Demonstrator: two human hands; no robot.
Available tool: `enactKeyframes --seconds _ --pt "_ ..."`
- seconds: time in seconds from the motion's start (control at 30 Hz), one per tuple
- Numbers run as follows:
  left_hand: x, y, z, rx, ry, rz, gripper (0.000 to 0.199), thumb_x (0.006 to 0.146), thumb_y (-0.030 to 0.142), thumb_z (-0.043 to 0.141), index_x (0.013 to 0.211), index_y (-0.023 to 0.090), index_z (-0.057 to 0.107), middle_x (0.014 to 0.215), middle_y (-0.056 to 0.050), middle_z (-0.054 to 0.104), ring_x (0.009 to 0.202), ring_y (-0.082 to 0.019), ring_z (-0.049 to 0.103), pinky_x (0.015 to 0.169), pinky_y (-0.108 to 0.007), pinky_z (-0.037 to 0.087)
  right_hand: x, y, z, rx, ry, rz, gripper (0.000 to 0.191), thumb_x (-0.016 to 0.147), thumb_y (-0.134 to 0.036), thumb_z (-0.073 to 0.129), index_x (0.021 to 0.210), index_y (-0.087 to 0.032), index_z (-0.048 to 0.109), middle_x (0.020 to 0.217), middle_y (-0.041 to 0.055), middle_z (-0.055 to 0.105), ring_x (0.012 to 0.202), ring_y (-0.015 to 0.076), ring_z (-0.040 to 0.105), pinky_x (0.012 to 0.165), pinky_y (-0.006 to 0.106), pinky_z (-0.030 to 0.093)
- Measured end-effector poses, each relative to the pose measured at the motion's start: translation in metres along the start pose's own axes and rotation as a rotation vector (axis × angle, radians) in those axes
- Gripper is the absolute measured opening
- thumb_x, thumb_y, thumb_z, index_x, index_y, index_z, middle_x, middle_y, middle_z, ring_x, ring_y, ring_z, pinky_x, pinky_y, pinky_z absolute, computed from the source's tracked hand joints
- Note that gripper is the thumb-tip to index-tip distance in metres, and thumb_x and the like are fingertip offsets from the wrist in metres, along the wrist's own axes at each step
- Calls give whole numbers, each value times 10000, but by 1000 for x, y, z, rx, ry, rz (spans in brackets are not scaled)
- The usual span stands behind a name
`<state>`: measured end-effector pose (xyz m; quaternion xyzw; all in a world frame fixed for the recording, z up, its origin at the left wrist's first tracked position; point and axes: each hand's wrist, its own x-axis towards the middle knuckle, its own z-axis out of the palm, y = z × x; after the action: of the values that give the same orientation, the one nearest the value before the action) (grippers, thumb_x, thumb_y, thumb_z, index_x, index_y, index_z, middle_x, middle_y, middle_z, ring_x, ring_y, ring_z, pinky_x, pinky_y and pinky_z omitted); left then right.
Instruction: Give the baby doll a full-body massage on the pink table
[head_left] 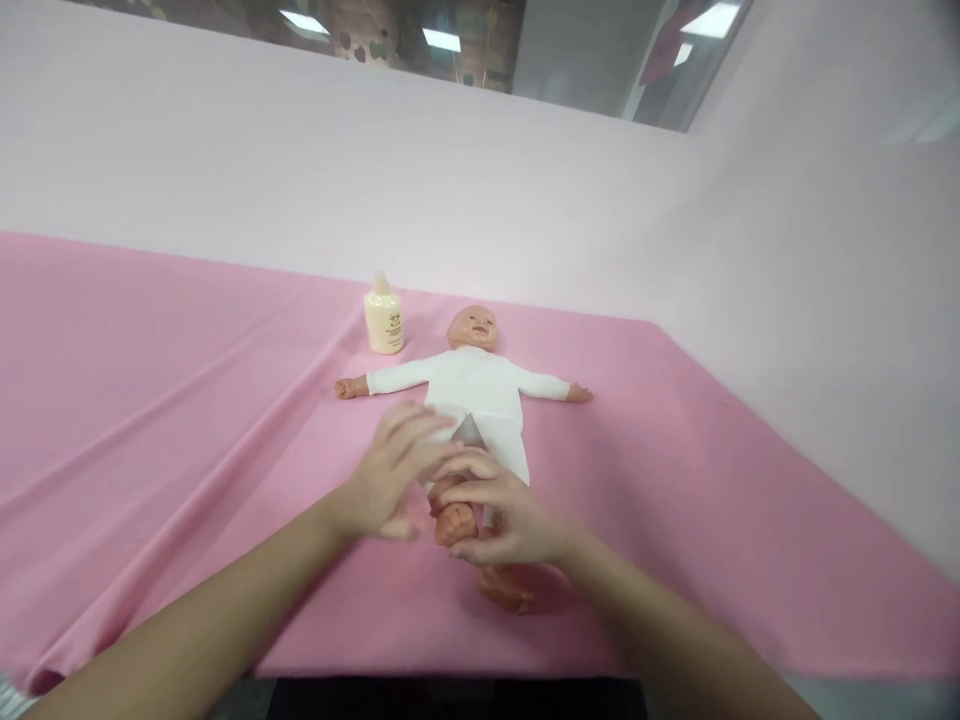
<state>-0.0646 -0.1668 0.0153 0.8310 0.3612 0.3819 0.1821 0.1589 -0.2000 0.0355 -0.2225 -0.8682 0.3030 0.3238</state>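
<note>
A baby doll (474, 385) in a white long-sleeved top and white bottoms lies on its back, arms spread, head away from me. My right hand (506, 508) has its fingers curled round the doll's raised foot (456, 524), on the left of the picture. The other foot (506, 590) rests lower down, near the cloth. Just left of the legs, my left hand (397, 470) is slightly blurred, fingers apart, with nothing seen in it. Parts of the doll's legs are hidden behind my hands.
A pale yellow pump bottle (385, 322) stands left of the doll's head. Pink cloth (637, 450) with folds at the left covers the table. Behind it rises a white wall (300, 170) with a window above.
</note>
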Motion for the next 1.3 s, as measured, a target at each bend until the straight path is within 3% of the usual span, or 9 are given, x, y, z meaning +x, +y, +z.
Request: enactKeyframes --seconds 0.07,0.13,0.23,0.3,0.47,0.67,0.77,0.93,1.3 --pt "-7 10 7 -27 -187 62 554 742 760 620 981 278 752 1184 -140 696 1260 -410 534 1196 -631 255 -2 4 11 -71 128 -73 294 861 -451 716 1122 -316 703 1265 42 648 1266 239 554 1144 434 419" --pt "-9 11 14 -43 -243 232 575 728 761 659 1034 281 741 1153 -129 715 1223 -378 581 1176 -610 320 -4 9 22 -184 187 -136 360 865 -513 702 1159 -305 684 1229 48 671 1253 259 554 1114 464 445" --pt "-3 5 20 14 -85 573 682 808 689 660 1296 214 620 1274 -148 680 1268 -317 583 1164 -540 380 -7 14 29 -275 163 -115 479 890 -596 643 1204 -235 652 1178 85 692 1166 256 608 1017 433 517" --pt "2 0 22 83 8 678 751 865 653 622 1413 152 504 1341 -183 642 1315 -296 558 1176 -495 375 -10 14 28 -285 116 -89 442 942 -580 584 1158 -200 649 1066 81 721 1013 213 665 900 360 555" --pt "6 -4 24 140 3 643 681 914 638 561 1392 156 509 1136 -117 737 1141 -253 655 1136 -458 402 -12 3 20 -320 190 -219 328 1004 -470 520 1103 -171 609 811 34 706 729 156 655 697 283 525" --pt "8 1 21 56 -18 641 522 882 693 571 959 181 635 796 -62 705 817 -219 648 885 -413 521 -10 -18 16 -378 329 -347 219 983 -168 441 1146 -171 586 649 -29 596 525 116 489 523 257 380" --pt "10 -1 20 -5 5 632 560 858 736 560 936 185 624 780 -63 689 778 -215 641 795 -394 531 -8 -22 16 -451 317 -333 248 1010 -289 478 1211 -167 557 735 5 636 609 136 550 580 268 440" --pt "9 -8 23 -62 -4 619 589 807 755 604 938 181 619 771 -50 679 756 -207 633 755 -382 525 -7 -18 20 -333 184 -68 448 1001 -553 494 1260 -188 523 764 1 659 635 132 587 608 250 458" --pt "4 4 36 -66 -72 656 518 771 703 638 833 192 573 694 -20 600 693 -186 565 682 -368 475 -12 -8 26 -276 270 -93 330 997 -503 531 840 -213 550 607 -43 566 537 107 476 539 235 341"
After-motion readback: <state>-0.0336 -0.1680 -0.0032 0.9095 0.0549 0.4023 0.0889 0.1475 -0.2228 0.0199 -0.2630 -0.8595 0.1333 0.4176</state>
